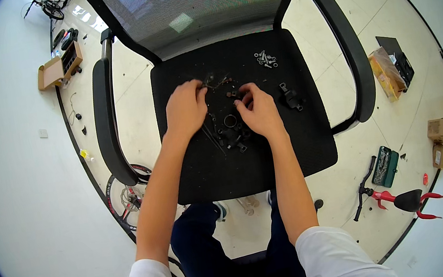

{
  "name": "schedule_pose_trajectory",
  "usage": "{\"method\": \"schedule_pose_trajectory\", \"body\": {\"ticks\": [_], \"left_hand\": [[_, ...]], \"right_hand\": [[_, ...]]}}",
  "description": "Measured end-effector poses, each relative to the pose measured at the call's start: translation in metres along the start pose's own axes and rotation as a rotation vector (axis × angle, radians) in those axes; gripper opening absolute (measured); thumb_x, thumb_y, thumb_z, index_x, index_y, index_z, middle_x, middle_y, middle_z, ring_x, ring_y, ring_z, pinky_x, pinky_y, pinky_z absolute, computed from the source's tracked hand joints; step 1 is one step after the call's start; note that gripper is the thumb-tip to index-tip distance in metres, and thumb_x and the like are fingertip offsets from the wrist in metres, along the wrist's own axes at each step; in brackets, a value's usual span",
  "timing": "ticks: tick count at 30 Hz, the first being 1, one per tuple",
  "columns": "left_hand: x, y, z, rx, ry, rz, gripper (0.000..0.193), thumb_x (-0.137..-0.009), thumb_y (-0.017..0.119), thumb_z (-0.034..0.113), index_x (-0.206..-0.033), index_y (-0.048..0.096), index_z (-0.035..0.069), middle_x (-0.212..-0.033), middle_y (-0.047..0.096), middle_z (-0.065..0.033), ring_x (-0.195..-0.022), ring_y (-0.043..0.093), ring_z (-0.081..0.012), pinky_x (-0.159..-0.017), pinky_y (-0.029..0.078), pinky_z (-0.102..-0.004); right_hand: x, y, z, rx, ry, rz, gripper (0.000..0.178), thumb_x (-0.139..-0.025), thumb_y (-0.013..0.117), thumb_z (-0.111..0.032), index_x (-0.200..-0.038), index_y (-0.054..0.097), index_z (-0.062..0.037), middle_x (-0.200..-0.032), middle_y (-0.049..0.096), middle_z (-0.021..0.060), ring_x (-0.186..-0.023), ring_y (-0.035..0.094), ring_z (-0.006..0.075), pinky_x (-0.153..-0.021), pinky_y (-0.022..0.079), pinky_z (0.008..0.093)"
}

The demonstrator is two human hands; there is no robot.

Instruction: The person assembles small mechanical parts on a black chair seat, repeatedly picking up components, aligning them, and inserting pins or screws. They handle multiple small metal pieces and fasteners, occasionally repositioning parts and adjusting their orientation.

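Observation:
A black office chair seat (209, 168) lies in front of me with small bicycle parts spread on it. My left hand (186, 108) rests on the seat, fingertips pinching a thin dark wire-like part (214, 84) near the back. My right hand (258, 109) curls around a small dark piece (234, 95) at its fingertips. Between the hands lie a black ring (230, 120), several small black fittings (236, 141) and thin rods (212, 138). To the right sits a black clamp piece (290, 97). A cluster of silver bolts (266, 59) lies at the seat's far right.
The chair's mesh back (197, 3) and two armrests (107, 120) frame the seat. On the floor: a bicycle wheel (128, 200) lower left, cardboard boxes (59, 68) upper left, a green tool case (385, 165), a red frame piece with handlebar (400, 199), and boxes (438, 130) at right.

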State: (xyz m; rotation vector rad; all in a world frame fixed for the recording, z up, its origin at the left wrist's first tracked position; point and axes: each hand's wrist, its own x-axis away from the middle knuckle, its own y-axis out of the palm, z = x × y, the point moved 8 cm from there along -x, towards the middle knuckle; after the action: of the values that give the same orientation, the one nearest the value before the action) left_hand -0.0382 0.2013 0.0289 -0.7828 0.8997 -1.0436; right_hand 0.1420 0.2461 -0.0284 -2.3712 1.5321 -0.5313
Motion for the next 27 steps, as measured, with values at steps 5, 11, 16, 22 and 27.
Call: {"method": "schedule_pose_trajectory", "body": {"ticks": [5, 11, 16, 22, 27], "left_hand": [[0.075, -0.009, 0.012, 0.537, -0.290, -0.004, 0.022, -0.099, 0.059, 0.017, -0.103, 0.067, -0.003, -0.081, 0.068, -0.0121, -0.071, 0.065, -0.0198, -0.067, 0.050, -0.0318], [0.120, 0.032, -0.026, 1.245, -0.539, -0.033, 0.033, -0.107, 0.048, 0.025, -0.095, 0.066, 0.000, -0.079, 0.066, -0.0029, -0.070, 0.058, -0.0078, -0.062, 0.045, -0.0225], [0.121, 0.035, -0.033, 1.232, -0.528, -0.097, 0.032, -0.107, 0.047, 0.024, -0.095, 0.065, 0.000, -0.077, 0.064, -0.0031, -0.070, 0.057, -0.0088, -0.063, 0.046, -0.0236], [0.111, 0.022, -0.034, 0.790, -0.318, -0.059, 0.020, -0.102, 0.054, 0.014, -0.102, 0.064, -0.003, -0.081, 0.064, -0.0076, -0.073, 0.061, -0.0135, -0.069, 0.050, -0.0276], [0.110, 0.011, -0.038, 0.894, -0.303, 0.074, 0.016, -0.097, 0.059, 0.006, -0.108, 0.067, -0.002, -0.086, 0.067, -0.0089, -0.074, 0.062, -0.0137, -0.067, 0.049, -0.0267]], "right_hand": [[0.004, 0.005, -0.004, 0.143, -0.112, 0.088, 0.032, -0.088, 0.068, -0.016, -0.118, 0.064, -0.0049, -0.110, 0.063, 0.0130, -0.086, 0.067, 0.0282, -0.078, 0.053, 0.0379], [0.008, 0.020, -0.015, 0.217, -0.188, 0.012, 0.025, -0.089, 0.067, -0.017, -0.111, 0.069, -0.0039, -0.106, 0.065, 0.0100, -0.083, 0.066, 0.0258, -0.076, 0.053, 0.0353], [0.006, 0.040, -0.009, -0.173, -0.070, -0.222, 0.021, -0.095, 0.066, -0.018, -0.107, 0.071, -0.0014, -0.082, 0.065, 0.0030, -0.070, 0.058, 0.0092, -0.064, 0.048, 0.0244], [0.025, 0.077, -0.029, -0.408, -0.056, -0.534, 0.017, -0.100, 0.061, -0.014, -0.108, 0.066, -0.0005, -0.083, 0.063, 0.0026, -0.069, 0.057, 0.0078, -0.063, 0.047, 0.0227], [0.023, 0.075, -0.029, -0.508, -0.016, -0.503, 0.015, -0.101, 0.059, -0.012, -0.108, 0.064, -0.0004, -0.083, 0.061, 0.0029, -0.067, 0.056, 0.0084, -0.061, 0.047, 0.0229]]}}
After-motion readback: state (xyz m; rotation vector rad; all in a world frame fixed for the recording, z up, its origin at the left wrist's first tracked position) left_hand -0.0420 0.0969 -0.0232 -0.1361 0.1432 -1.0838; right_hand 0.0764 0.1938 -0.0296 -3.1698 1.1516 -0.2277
